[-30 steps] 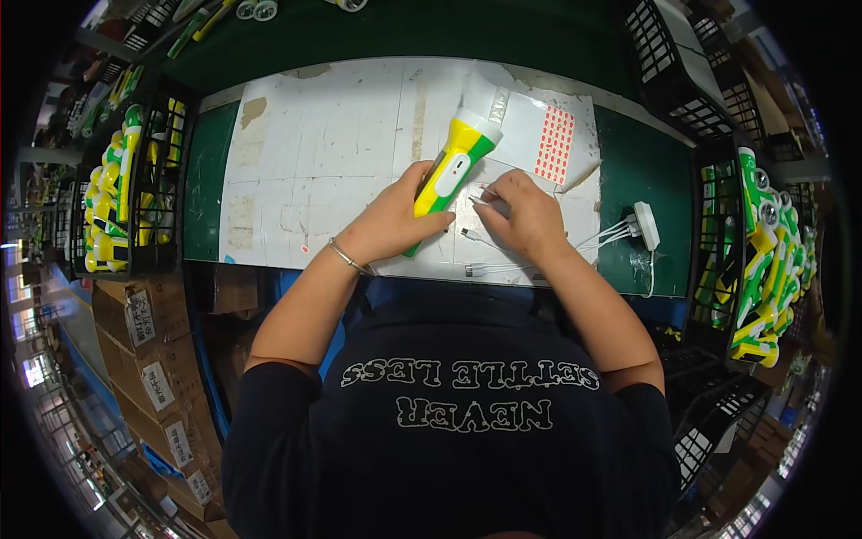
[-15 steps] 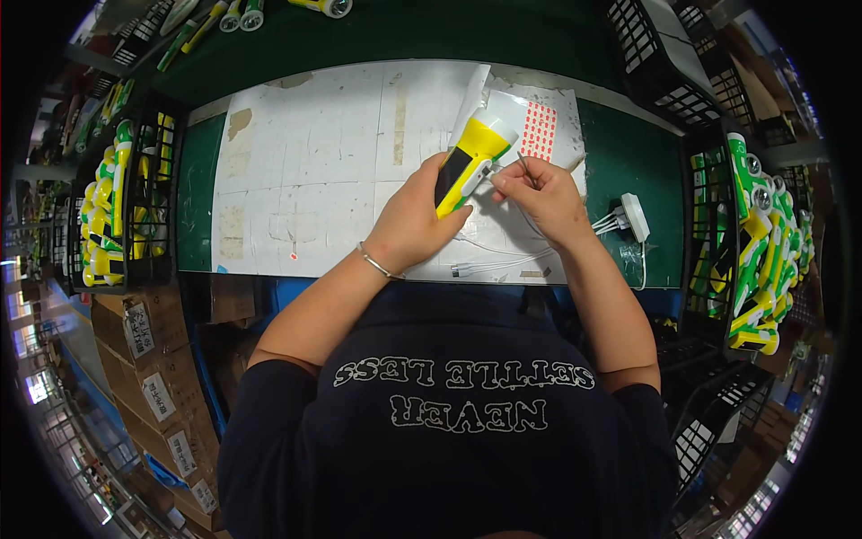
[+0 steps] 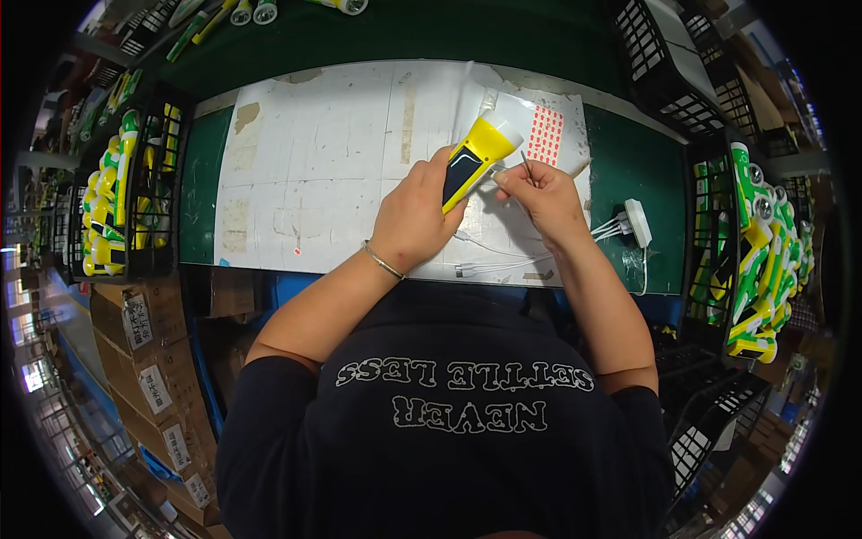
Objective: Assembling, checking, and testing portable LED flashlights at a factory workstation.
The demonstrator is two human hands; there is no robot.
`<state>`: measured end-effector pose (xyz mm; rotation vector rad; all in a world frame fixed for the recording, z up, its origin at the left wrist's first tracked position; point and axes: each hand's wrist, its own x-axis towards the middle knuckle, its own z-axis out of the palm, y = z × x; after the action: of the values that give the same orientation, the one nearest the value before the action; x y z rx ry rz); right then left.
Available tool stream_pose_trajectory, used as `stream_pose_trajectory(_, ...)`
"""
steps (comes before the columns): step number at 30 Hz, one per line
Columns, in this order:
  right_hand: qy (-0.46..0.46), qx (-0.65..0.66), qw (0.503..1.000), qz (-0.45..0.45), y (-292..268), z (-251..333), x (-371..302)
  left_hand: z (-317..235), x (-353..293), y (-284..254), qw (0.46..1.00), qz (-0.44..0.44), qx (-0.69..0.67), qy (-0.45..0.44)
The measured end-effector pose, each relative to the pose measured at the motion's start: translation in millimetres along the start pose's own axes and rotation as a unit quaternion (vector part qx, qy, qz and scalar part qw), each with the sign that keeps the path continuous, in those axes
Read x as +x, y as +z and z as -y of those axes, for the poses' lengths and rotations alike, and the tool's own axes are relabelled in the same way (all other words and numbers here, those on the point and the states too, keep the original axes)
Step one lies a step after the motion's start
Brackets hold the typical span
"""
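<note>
My left hand (image 3: 415, 216) grips a yellow and black flashlight (image 3: 478, 159) by its handle, the lens end tilted up and away over the white work mat (image 3: 314, 171). Just right of the flashlight body, my right hand (image 3: 543, 198) pinches thin metal tweezers (image 3: 527, 167) with the tips pointing up. A sheet of small red stickers (image 3: 545, 136) lies on the mat right behind the tweezers. A bracelet circles my left wrist.
A white plug with several white cables (image 3: 634, 223) lies on the green table at right. Black crates of green and yellow flashlights stand at left (image 3: 126, 193) and right (image 3: 763, 251). Cardboard boxes (image 3: 148, 359) sit below the table at left.
Both hands and the flashlight have shifted up and to the right, toward the red sticker sheet. The flashlight is tilted more upright and the tweezers now show in my right hand.
</note>
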<state>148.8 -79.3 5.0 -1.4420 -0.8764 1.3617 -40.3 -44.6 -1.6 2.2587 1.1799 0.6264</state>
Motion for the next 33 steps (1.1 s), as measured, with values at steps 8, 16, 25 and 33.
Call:
stream_pose_trajectory(8,0.000,-0.021,1.000,-0.010,-3.4,1.7,1.5,-4.9,3.4,-1.2,0.999,0.032,0.027,-0.029)
stream_pose_trajectory(16,-0.015,0.002,1.000,-0.023,-5.1,-2.0,5.5,-10.3,7.0,3.1,0.999,0.028,0.014,-0.026)
stream_pose_trajectory(25,-0.072,-0.079,0.994,-0.027,-3.3,0.5,-11.8,30.7,28.1,-43.7,0.983,-0.179,0.003,-0.034)
stream_pose_trajectory(33,-0.121,-0.094,0.988,-0.019,-15.4,-27.4,-0.9,209.4,5.4,-272.3,0.886,-0.421,0.098,-0.167)
